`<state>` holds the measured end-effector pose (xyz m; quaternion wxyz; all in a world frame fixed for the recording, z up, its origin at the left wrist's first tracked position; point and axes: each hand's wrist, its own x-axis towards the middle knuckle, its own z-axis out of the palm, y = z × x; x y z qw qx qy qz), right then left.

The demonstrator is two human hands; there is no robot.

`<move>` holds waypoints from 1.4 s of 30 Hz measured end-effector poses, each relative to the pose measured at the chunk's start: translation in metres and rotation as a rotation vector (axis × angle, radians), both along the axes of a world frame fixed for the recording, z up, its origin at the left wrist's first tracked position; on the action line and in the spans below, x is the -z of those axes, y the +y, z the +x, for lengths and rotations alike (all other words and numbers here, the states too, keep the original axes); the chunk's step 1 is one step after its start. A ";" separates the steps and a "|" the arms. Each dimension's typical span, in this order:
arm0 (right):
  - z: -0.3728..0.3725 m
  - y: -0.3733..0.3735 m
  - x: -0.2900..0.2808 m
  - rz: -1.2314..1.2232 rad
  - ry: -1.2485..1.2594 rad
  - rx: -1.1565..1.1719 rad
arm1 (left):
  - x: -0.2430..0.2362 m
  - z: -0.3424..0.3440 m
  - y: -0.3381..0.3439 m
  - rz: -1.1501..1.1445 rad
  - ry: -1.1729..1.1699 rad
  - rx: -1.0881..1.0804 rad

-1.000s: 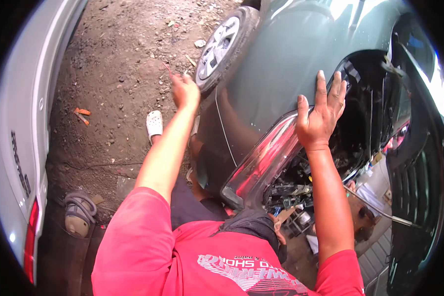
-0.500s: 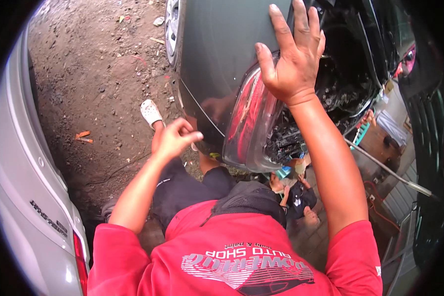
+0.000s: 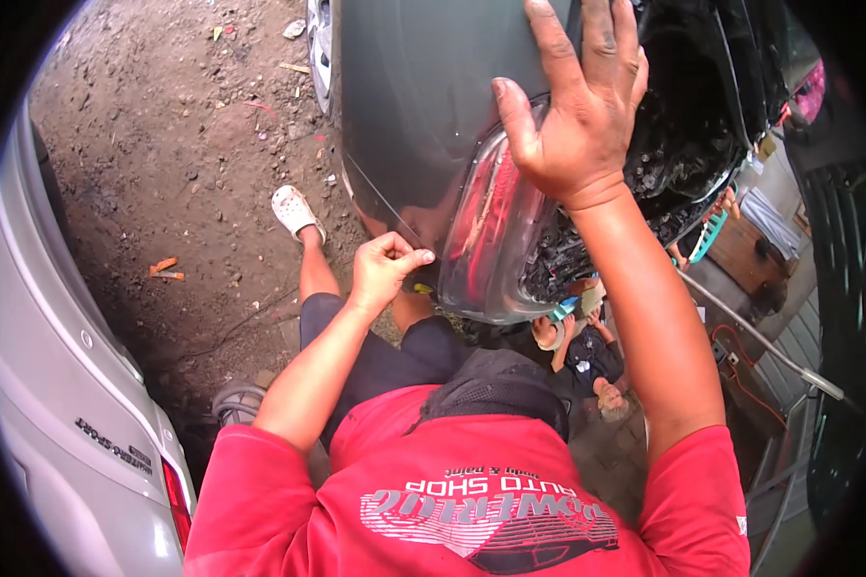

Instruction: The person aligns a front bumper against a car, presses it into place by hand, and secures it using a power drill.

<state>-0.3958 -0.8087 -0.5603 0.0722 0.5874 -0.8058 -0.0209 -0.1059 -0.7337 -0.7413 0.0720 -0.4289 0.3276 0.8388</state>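
Palm down and fingers spread, my right hand [image 3: 582, 125] lies over the dark car body panel [image 3: 404, 87] at the upper edge of a car lamp [image 3: 486, 226]. The lamp has a clear outer lens with red inside. My left hand [image 3: 385, 271] is beside the panel's lower edge, left of the lamp. Its thumb and index finger are pinched together. Whatever they hold, if anything, is too small to see. Right of the lamp, the dark opening [image 3: 688, 125] in the car body shows uneven black material; my right forearm hides part of it.
A silver vehicle [image 3: 58, 385] stands close on my left. Dirt ground [image 3: 192, 144] with small litter lies between the cars. A metal rod [image 3: 760, 337] slants on the right. Another person [image 3: 597, 370] is low behind the car, near a turquoise object [image 3: 712, 231].
My left hand has moved right, closer to the lamp, and its thumb and index finger have come together. The right hand stays on the panel. The view has shifted slightly.
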 end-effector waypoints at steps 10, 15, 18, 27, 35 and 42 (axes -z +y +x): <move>-0.003 0.003 0.011 -0.029 0.000 -0.058 | -0.012 -0.001 -0.007 -0.195 -0.062 0.023; 0.001 -0.001 0.014 -0.039 0.009 -0.097 | -0.020 0.003 -0.015 -0.242 -0.088 0.027; 0.001 0.001 0.014 -0.034 0.012 -0.093 | -0.021 0.003 -0.016 -0.235 -0.077 0.022; 0.006 -0.001 0.014 -0.016 0.023 -0.098 | -0.005 0.007 -0.021 -0.265 -0.004 0.120; 0.006 0.001 0.013 -0.020 0.036 -0.085 | -0.016 0.006 -0.031 -0.310 -0.034 0.167; 0.007 0.002 0.013 -0.038 0.021 -0.086 | -0.019 0.007 -0.035 -0.370 -0.066 0.179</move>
